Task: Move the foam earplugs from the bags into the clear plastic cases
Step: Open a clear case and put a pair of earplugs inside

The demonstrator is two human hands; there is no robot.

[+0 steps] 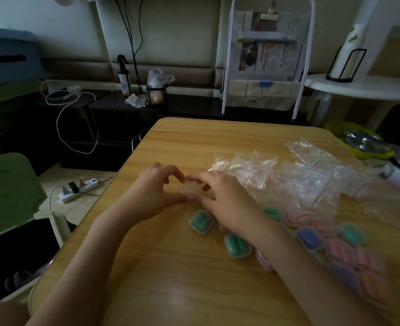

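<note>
Clear case (191, 189) pinched btwn left hand (153, 188) & right hand (225, 198) fingers; bags (288, 175) beside.

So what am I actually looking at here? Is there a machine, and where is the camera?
No machine: a person works with bare hands, and the one camera sits on their head, looking down. The left hand and right hand together hold a small clear plastic case above a wooden table. To the right lie empty zip bags and filled cases holding green earplugs, blue ones and pink ones. Whether the held case is open is unclear.
</note>
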